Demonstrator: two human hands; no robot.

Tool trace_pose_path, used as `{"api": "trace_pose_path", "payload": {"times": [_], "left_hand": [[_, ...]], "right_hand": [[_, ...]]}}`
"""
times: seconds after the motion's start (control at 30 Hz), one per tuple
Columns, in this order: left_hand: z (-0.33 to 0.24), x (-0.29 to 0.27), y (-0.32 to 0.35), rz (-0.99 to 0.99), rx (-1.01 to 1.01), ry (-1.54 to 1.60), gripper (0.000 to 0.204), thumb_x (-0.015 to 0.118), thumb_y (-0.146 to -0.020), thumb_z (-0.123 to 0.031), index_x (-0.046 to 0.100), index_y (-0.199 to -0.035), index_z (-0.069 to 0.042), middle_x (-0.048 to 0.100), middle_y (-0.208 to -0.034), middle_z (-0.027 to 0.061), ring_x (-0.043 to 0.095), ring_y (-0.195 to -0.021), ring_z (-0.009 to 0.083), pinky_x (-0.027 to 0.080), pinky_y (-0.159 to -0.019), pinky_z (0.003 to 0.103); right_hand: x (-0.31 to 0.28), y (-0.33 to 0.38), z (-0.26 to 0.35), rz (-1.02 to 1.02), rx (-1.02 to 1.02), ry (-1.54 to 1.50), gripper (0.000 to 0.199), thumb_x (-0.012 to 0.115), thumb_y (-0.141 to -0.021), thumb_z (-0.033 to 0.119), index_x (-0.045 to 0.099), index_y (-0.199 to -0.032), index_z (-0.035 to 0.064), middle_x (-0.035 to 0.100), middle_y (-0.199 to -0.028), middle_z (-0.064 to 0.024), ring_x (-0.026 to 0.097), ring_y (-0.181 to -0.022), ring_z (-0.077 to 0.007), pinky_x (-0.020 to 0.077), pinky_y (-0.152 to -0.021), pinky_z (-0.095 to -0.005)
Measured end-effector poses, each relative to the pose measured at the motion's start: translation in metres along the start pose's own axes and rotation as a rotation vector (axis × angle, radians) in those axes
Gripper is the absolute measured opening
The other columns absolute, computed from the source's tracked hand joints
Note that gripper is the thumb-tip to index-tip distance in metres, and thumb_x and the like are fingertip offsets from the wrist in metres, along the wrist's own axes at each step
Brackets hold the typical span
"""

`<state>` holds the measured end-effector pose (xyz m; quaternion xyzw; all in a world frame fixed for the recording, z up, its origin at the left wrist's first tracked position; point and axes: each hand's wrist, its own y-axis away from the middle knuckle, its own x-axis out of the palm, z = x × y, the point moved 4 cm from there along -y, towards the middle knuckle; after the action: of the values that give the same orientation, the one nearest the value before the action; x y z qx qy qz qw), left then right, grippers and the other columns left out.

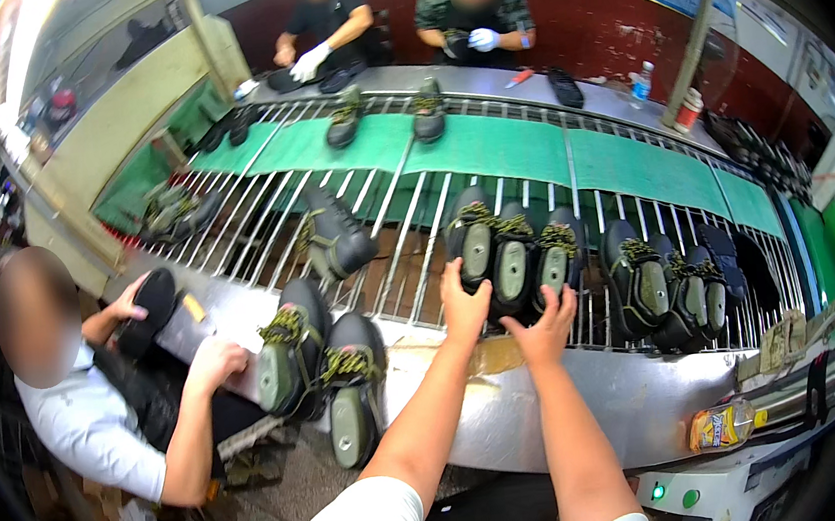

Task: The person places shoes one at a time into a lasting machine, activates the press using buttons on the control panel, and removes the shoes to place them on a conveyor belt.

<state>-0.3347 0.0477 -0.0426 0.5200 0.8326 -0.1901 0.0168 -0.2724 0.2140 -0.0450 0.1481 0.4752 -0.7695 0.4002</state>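
Observation:
Three black shoes with yellow-green laces and grey-green insoles stand close together on the metal-bar rack. My left hand [466, 308] grips the heel of the left shoe [474, 245], fingers on its outer side and thumb at the back. At the heels of the middle shoe [512, 256] and right shoe [555, 257], my right hand [545, 332] has its fingers spread, touching or nearly touching them. To the right, more shoes [641, 284] of the same kind sit in a row. Another single shoe [337, 236] leans on the bars to the left.
A co-worker [109, 401] sits at the left, near two shoes [354, 387] at the metal table's edge. Beyond the green conveyor belt [498, 157], which carries two shoes, two more people work. A yellow-labelled bottle [723, 427] lies right, by a machine with green buttons [692, 497].

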Motion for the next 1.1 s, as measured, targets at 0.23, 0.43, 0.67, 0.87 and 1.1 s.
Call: {"api": "trace_pose_path", "payload": {"times": [0.23,0.43,0.67,0.87,1.1], "left_hand": [[-0.138,-0.215,0.096,0.023,0.403,0.028,0.029,0.062,-0.079,-0.001,0.059,-0.107,-0.001,0.062,-0.107,0.0124,0.058,-0.105,0.0217,0.043,-0.096,0.034],[-0.06,-0.355,0.054,-0.003,-0.165,0.414,0.012,0.056,-0.086,0.0,0.06,-0.097,0.0,0.064,-0.09,0.0082,0.062,-0.085,0.0159,0.05,-0.08,0.03],[-0.011,-0.381,-0.068,0.076,-0.037,-0.033,0.024,0.067,-0.084,-0.015,0.061,-0.102,0.0,0.065,-0.093,0.0082,0.062,-0.088,0.0161,0.048,-0.081,0.029],[0.095,-0.397,-0.099,-0.063,-0.146,-0.248,0.022,0.062,-0.087,-0.024,0.063,-0.082,-0.002,0.064,-0.073,0.0097,0.06,-0.066,0.0207,0.047,-0.064,0.034],[0.166,-0.387,-0.087,0.136,-0.043,-0.768,0.042,0.051,-0.091,-0.037,0.06,-0.068,-0.004,0.056,-0.067,0.0198,0.055,-0.064,0.0381,0.042,-0.062,0.045]], "right_hand": [[-0.05,0.08,0.055,0.31,0.113,-0.126,0.087,0.077,-0.07,0.029,0.033,-0.141,0.0065,0.032,-0.143,-0.0232,0.034,-0.132,-0.0412,0.0303,-0.108,-0.048],[-0.068,0.164,0.165,0.45,-0.095,-0.44,0.074,0.075,-0.071,0.026,0.042,-0.132,0.0012,0.043,-0.134,-0.0243,0.043,-0.124,-0.0409,0.0355,-0.104,-0.0459],[-0.033,0.146,0.15,0.515,0.139,-0.433,0.068,0.075,-0.073,0.021,0.044,-0.131,0.0021,0.049,-0.129,-0.0216,0.05,-0.12,-0.0336,0.0411,-0.1,-0.042],[0.022,0.099,0.134,0.545,0.397,-0.726,0.067,0.074,-0.077,0.017,0.041,-0.134,0.0035,0.055,-0.125,-0.0172,0.055,-0.113,-0.0263,0.0456,-0.095,-0.0381],[0.132,0.005,0.179,0.758,0.557,-0.989,0.073,0.075,-0.078,0.027,0.04,-0.138,0.0056,0.049,-0.127,-0.0181,0.052,-0.11,-0.0247,0.0472,-0.091,-0.0373]]}}
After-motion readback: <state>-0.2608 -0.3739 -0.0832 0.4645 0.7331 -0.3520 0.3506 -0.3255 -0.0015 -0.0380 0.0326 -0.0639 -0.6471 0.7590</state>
